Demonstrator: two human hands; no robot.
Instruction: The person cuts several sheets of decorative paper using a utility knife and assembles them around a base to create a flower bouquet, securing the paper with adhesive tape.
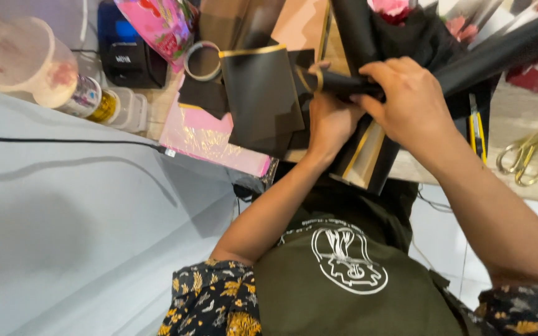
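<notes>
Hands met over a bundle of black wrapping paper [368, 43] at the near edge of the table [524, 118], and pink flowers [388, 7] showed at its top. The right hand [409, 102] lay over the narrow gathered part, its grip closed around the rolled black sheet, with the fingers pointing toward the left. The left hand [330, 121] came from below and pinched the same gathered place, thumb up beside a thin gold ribbon loop [311, 79]. So the paper lay directly inside both grips, pressed between the two hands. The paper seemed light and thin, a little stiff, and it would probably crease or slip if squeezed loosely; the best place to hold looked to be the tight neck, not the wide gold-edged folds. A flat black sheet with gold border [261, 93] lay just to the left, near a tape ring [202, 61]. Gold scissors [533, 149] rested well apart on the right, and a yellow cutter [477, 130] was near the right wrist.
</notes>
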